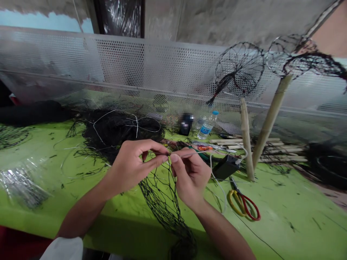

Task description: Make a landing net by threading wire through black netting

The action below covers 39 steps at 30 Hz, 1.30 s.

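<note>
Both hands meet near the middle of the view, fingertips almost touching. My left hand [132, 164] pinches the top edge of a black net [162, 202], thumb against forefinger. My right hand [191, 173] is closed on a thin wire [200, 152] at the same spot, its thumb pressed to the forefinger and the other fingers curled. From the fingertips the net hangs down between my forearms and over the table's front edge. The exact join of net and wire is hidden by the fingertips.
On the green table [287, 216] lie scissors [244, 204], a black box [226, 167], a black net heap [116, 130], a bag of metal pieces [24, 184] and a water bottle [207, 126]. Wooden sticks [271, 119] hold round nets [240, 68] before a perforated panel [173, 68].
</note>
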Available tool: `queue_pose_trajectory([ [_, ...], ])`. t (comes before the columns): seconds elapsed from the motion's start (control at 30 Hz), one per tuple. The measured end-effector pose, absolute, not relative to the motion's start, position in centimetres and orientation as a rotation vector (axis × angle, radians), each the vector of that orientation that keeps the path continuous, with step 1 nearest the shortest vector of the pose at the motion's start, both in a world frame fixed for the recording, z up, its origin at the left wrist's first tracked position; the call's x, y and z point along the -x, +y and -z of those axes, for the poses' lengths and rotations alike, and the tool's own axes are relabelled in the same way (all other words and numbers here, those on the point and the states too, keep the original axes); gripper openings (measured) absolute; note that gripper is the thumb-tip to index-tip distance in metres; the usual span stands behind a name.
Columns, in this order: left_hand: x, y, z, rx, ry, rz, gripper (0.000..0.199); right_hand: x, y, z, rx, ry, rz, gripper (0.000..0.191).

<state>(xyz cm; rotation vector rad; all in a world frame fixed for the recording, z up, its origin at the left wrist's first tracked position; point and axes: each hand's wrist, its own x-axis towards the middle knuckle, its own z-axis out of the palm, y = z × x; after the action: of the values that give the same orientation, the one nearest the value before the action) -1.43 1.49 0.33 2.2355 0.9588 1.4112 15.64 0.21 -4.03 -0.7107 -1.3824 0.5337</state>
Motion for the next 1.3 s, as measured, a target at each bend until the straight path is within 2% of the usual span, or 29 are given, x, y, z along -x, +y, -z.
queue_pose_trajectory([
  [0.23, 1.1, 1.8, 0.1, -2.433, 0.925, -1.550, 0.002, -15.9, 0.4, 3.4, 0.778, -1.345, -0.640, 0.024],
  [0.37, 1.3, 1.7, 0.1, -2.300, 1.024, -1.471, 0.006, -15.7, 0.6, 3.6, 0.802, -1.349, -0.658, 0.025],
  [0.53, 1.4, 2.0, 0.3, -2.191, 1.007, -1.383, 0.001, -15.7, 0.6, 3.6, 0.846, -1.374, -0.639, 0.025],
  [0.73, 1.0, 2.1, 0.9, -2.299, 1.036, -1.448, 0.001, -15.6, 0.7, 3.4, 0.899, -1.360, -0.677, 0.027],
  [1.0, 0.2, 3.8, 2.0, -2.807, 0.916, -1.688, 0.009, -15.7, 2.3, 3.4, 0.892, -1.074, -1.136, 0.028],
  [1.13, 0.2, 4.3, 2.2, -2.999, 0.862, -1.734, 0.010, -16.1, 2.8, 3.0, 0.846, -1.024, -1.298, 0.042],
  [1.3, 0.4, 2.8, 1.3, -2.705, 0.941, -1.659, 0.005, -16.8, 2.6, 3.0, 0.782, -1.318, -0.980, 0.023],
])
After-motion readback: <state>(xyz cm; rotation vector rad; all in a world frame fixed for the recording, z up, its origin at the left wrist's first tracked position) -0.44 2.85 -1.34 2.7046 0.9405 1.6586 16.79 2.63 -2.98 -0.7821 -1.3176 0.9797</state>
